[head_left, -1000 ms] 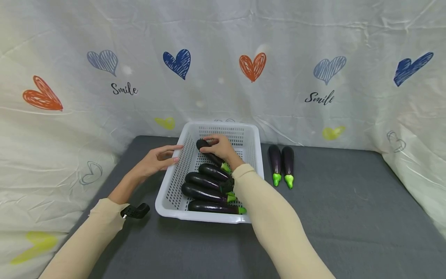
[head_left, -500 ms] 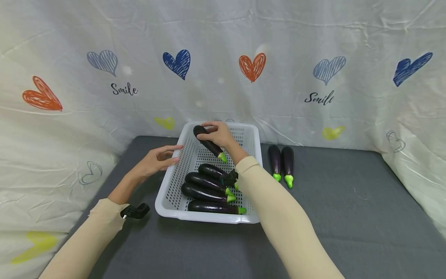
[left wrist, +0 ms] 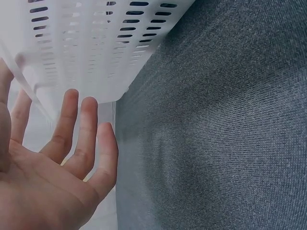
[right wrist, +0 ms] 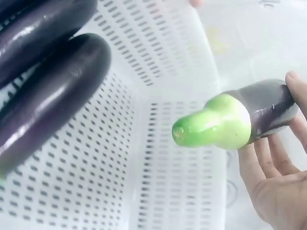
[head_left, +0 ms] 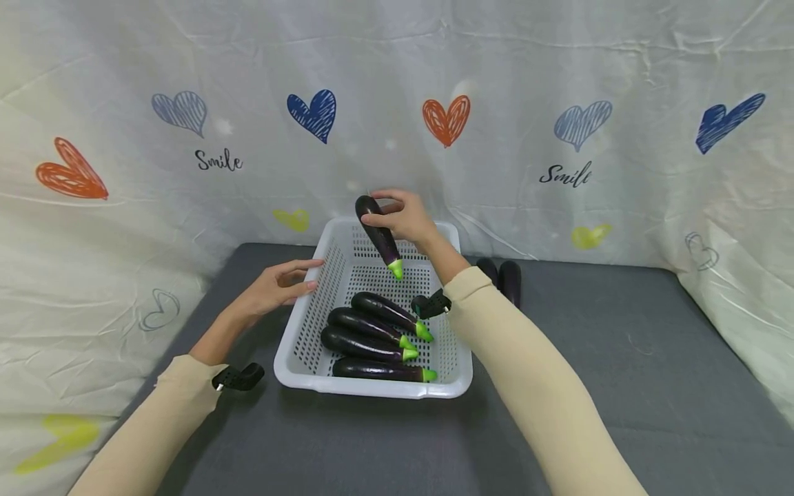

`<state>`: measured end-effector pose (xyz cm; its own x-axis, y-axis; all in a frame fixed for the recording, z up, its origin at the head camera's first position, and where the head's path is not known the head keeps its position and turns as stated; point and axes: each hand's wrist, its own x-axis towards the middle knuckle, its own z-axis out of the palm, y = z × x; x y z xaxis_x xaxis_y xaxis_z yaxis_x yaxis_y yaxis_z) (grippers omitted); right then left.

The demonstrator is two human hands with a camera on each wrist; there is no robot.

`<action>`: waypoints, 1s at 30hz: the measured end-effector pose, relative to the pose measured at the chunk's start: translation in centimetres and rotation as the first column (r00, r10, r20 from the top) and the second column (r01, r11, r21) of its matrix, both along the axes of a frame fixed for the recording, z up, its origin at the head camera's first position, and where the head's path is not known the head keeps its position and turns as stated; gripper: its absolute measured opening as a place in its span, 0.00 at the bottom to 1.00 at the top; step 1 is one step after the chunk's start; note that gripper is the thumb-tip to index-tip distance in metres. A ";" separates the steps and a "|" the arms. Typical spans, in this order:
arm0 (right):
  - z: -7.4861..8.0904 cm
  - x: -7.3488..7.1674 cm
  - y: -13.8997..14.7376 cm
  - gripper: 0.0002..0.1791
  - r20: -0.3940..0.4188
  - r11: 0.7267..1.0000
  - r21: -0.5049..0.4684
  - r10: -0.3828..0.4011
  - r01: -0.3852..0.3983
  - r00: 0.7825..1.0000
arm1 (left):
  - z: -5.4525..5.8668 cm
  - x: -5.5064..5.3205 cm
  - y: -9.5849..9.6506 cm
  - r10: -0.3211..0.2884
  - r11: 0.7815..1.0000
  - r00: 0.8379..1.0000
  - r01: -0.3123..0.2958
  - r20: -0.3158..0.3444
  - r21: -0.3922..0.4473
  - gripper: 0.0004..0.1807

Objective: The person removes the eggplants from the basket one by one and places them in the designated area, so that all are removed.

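Above the far part of a white perforated plastic basket (head_left: 378,390), my right hand (head_left: 406,219) grips a dark purple eggplant (head_left: 377,231) between thumb and fingers. Its green stem end (right wrist: 216,125) points down and toward me, and the right wrist view shows it raised beside the basket wall. My left hand (head_left: 271,286) rests at the basket's left rim, fingers extended and relaxed; in the left wrist view the palm faces up beside the slotted side wall (left wrist: 91,38). Several other eggplants (head_left: 362,342) lie side by side in the basket's near half, green stems toward the right.
Two more eggplants (head_left: 510,281) stand beside the basket on the dark grey tabletop (head_left: 595,358), partly hidden by my right sleeve. Behind the table hangs a white curtain (head_left: 384,55) printed with hearts. Black straps with cameras circle both wrists.
My right hand has lifted the eggplant off the basket floor, up and slightly right, tilting it more upright. The left hand stays at the rim.
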<state>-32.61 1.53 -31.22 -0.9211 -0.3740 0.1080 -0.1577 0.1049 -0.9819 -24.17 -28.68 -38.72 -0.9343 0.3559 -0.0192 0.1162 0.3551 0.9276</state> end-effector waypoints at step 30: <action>2.2 0.8 5.7 0.29 -0.021 0.999 -0.053 0.007 -0.008 1.000 | 0.0 0.2 0.0 -0.005 1.000 1.000 0.006 -0.006 0.017 0.32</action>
<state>-31.83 7.26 -29.03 -0.9155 -0.3743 0.1474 -0.1792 0.0514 -0.9825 -23.97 -28.69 -38.70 -0.9324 0.3613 -0.0071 0.1239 0.3383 0.9328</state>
